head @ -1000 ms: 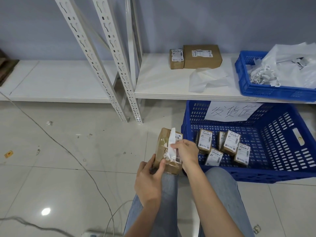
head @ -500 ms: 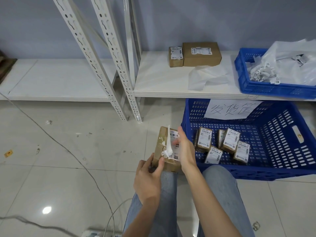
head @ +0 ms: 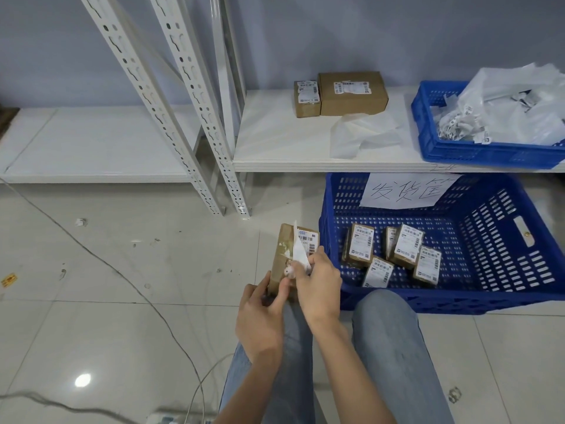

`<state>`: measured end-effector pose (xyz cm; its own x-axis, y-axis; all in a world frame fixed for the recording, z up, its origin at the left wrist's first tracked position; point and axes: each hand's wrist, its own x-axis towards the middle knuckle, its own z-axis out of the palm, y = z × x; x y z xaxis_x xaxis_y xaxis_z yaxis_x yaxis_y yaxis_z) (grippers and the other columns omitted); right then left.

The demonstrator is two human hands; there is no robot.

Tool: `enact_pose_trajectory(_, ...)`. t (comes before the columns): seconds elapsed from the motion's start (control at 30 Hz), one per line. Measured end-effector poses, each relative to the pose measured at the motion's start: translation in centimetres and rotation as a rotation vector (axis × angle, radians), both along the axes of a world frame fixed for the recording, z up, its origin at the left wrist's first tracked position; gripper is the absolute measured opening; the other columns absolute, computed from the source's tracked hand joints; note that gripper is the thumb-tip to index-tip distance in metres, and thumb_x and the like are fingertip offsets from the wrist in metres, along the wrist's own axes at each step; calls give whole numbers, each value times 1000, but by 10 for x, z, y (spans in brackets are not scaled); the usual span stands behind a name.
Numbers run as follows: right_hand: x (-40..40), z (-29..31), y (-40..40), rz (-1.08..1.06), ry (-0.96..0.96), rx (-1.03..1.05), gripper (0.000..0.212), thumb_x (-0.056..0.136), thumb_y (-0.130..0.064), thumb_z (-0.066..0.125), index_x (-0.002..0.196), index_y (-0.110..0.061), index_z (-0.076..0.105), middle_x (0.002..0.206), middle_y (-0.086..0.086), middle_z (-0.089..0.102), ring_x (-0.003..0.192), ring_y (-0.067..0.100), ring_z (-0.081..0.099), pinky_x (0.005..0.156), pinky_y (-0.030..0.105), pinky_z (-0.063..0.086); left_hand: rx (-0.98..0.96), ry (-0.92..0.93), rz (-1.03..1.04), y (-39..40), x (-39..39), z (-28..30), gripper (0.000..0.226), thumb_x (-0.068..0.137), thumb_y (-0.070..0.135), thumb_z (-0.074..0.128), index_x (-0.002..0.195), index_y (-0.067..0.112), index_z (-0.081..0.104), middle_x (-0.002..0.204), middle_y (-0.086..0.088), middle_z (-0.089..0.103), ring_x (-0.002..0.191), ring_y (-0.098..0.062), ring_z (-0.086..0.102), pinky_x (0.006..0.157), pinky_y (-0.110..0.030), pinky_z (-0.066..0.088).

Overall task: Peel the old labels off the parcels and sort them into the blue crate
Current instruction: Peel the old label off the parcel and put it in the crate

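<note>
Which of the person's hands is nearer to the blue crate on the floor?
Right. The right hand, pinching the label, sits just beside the blue crate; the left hand holds the parcel farther away.

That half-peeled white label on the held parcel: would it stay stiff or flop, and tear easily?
Likely floppy: the label curls away from the parcel where the right hand pinches it. Probably tears easily: white scraps remain stuck on the cardboard. Looks very light.

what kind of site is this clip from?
Likely a small warehouse or parcel packing room: slotted metal shelving, labelled cardboard parcels on the shelf, a blue crate on the floor holding more, and a second blue crate of peeled labels and plastic bags.
</note>
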<state>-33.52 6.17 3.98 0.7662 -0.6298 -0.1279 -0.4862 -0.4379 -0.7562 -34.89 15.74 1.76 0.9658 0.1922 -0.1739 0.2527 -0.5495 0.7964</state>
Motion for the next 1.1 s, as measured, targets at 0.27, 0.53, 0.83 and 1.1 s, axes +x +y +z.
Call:
enact_pose_trajectory(0.27, 0, 0, -9, -71, 8, 117, 23, 91, -20, 65, 102, 0, 66, 114, 8, 67, 104, 18, 63, 57, -8, 31, 28, 9, -5, -1, 0, 1, 55, 82, 67, 52, 113, 27, 72, 85, 16, 54, 74, 5, 58, 59, -10, 33)
enact_pose_trajectory(0.53, 2, -4, -16, -68, -8, 180, 25, 92, -25, 65, 105, -5, 68, 87, -3, 65, 66, -1, 53, 52, 3, 40, 37, -2, -3, -1, 0, -2, 53, 83, 66, 54, 114, 27, 72, 84, 14, 55, 75, 4, 58, 60, -9, 32)
enact_pose_trajectory(0.83, -14, 2, -11, 135, 21, 196, 38, 102, -43, 36, 121, -15, 53, 113, -18, 48, 87, -6, 51, 70, 6, 35, 20, -30, -7, -1, -1, -1, 76, 70, 80, 37, 115, 28, 71, 86, 17, 56, 78, 5, 58, 63, -10, 35)
enact_pose_trajectory(1.1, -17, 10, -26, 164, -75, 431, 33, 88, -36, 68, 87, -5, 57, 99, -35, 47, 89, -37, 36, 72, -6, 31, 17, -18, -3, 0, -1, -1, 78, 70, 81, 36, 114, 27, 71, 86, 16, 56, 78, 4, 58, 63, -12, 35)
